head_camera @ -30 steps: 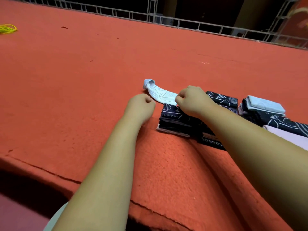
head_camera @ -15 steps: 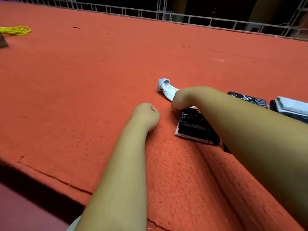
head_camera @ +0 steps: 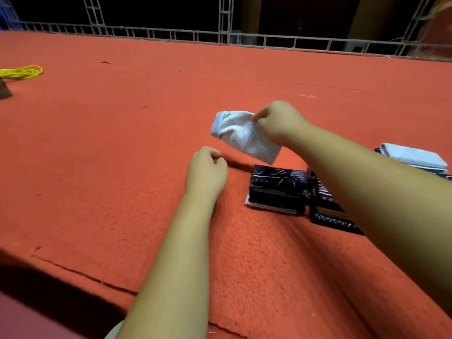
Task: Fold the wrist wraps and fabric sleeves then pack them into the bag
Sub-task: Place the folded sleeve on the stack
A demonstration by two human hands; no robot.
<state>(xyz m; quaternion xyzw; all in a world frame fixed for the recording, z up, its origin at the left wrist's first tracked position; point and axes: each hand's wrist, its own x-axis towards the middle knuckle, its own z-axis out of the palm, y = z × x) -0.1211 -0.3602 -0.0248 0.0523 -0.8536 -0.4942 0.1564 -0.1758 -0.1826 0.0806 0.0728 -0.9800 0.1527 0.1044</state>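
Head view, from the left: a yellow cord [head_camera: 23, 72] lies far off on the red carpet [head_camera: 122, 155]. The left hand [head_camera: 206, 171] rests curled into an empty fist. The right hand [head_camera: 278, 122] pinches a white sleeve [head_camera: 242, 137], lifted off the carpet. Below sit dark folded stacks [head_camera: 277, 189], then a white folded piece [head_camera: 413, 156] at far right.
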